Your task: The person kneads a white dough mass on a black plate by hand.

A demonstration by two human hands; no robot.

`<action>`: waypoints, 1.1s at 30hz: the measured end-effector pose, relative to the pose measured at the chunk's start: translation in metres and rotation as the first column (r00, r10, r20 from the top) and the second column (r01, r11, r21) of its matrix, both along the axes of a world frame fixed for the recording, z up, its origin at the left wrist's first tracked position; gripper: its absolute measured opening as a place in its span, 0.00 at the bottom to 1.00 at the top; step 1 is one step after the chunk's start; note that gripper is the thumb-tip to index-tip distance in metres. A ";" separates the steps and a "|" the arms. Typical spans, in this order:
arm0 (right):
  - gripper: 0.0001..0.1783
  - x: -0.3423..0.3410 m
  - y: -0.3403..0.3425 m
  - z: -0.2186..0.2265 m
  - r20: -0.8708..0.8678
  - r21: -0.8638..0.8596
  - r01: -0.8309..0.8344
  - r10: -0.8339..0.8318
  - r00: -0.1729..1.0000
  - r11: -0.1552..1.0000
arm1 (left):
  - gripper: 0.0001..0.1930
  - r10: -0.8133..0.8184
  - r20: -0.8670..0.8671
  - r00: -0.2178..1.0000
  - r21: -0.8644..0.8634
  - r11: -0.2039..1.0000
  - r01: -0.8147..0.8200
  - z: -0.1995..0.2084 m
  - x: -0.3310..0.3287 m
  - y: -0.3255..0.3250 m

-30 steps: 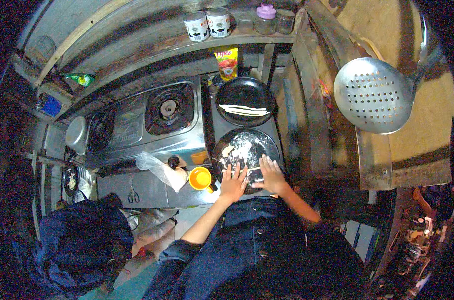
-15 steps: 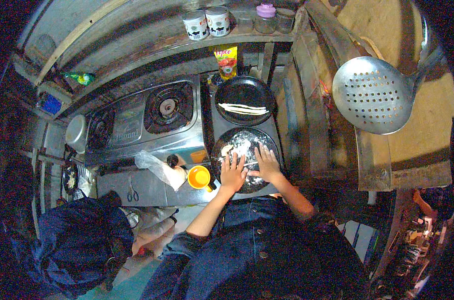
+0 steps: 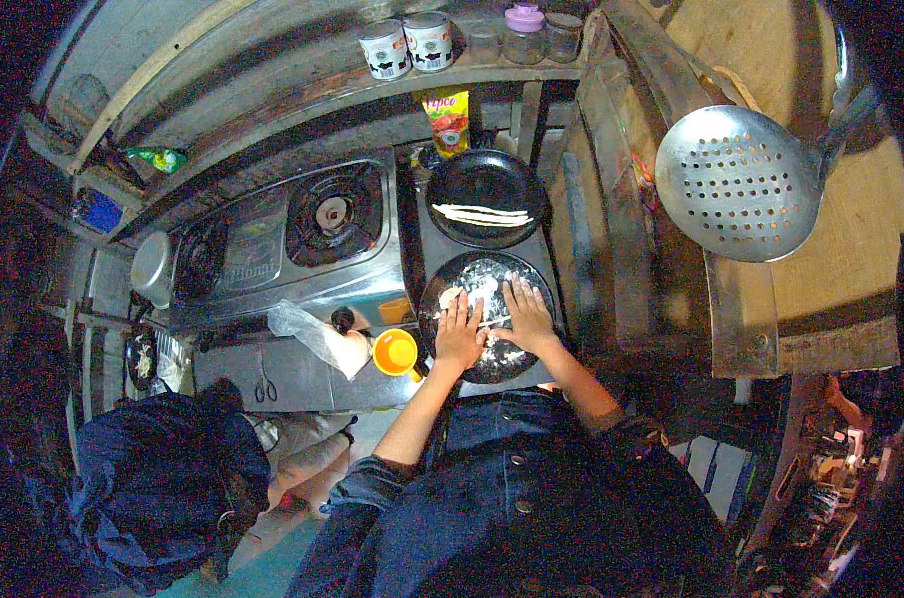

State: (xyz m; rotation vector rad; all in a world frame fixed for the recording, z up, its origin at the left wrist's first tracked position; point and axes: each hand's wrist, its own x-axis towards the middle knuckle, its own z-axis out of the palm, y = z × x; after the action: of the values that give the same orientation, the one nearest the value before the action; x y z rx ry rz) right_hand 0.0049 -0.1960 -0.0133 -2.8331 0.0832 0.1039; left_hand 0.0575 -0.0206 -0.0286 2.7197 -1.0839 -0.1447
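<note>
Both my hands lie flat, fingers stretched, on a round black pan [image 3: 440, 284] dusted with white flour [image 3: 484, 282]. Under the palms runs a thin strip of dough [image 3: 495, 322], visible only in the gap between my left hand [image 3: 460, 335] and my right hand [image 3: 527, 317]; its ends are hidden. Just beyond the left fingertips sits a small lump of dough [image 3: 450, 297]. Behind, a second black pan [image 3: 484, 177] holds several pale dough strips [image 3: 484, 215] laid side by side.
Left of the floured pan stand an orange cup [image 3: 395, 351] and a clear plastic bag [image 3: 317, 334] with white contents. Scissors [image 3: 264, 377] lie farther left. A two-burner gas stove [image 3: 253, 234] is behind them. A perforated skimmer [image 3: 739, 184] hangs at right. Another person [image 3: 163, 488] is at left.
My two hands have slid slightly away from me across the floured pan, palms still down. The dough strips in the far pan look the same.
</note>
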 end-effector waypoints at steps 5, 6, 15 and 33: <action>0.57 -0.029 0.003 0.022 -0.213 0.015 0.006 -0.002 0.977 1.000 | 0.32 -0.045 0.013 0.999 0.021 0.999 0.045 0.018 -0.028 0.022; 0.57 -0.039 0.004 0.024 -0.252 0.022 0.006 0.000 0.968 1.000 | 0.31 -0.050 0.006 0.999 0.045 0.998 0.050 0.022 -0.037 0.027; 0.59 -0.012 0.001 0.004 -0.036 -0.031 0.004 -0.006 0.999 1.000 | 0.34 0.025 0.078 0.997 -0.057 0.998 -0.021 0.008 -0.020 0.015; 0.04 -0.037 -0.024 0.002 0.199 0.017 0.114 -0.115 0.973 0.993 | 0.14 0.063 -0.017 0.998 0.007 0.998 -0.063 0.047 -0.013 0.037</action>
State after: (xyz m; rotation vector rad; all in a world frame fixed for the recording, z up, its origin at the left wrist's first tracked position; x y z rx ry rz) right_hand -0.0326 -0.2198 -0.0111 -2.8077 0.2007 -0.2058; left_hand 0.0444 0.0160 0.0188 2.7501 -0.9936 -0.1615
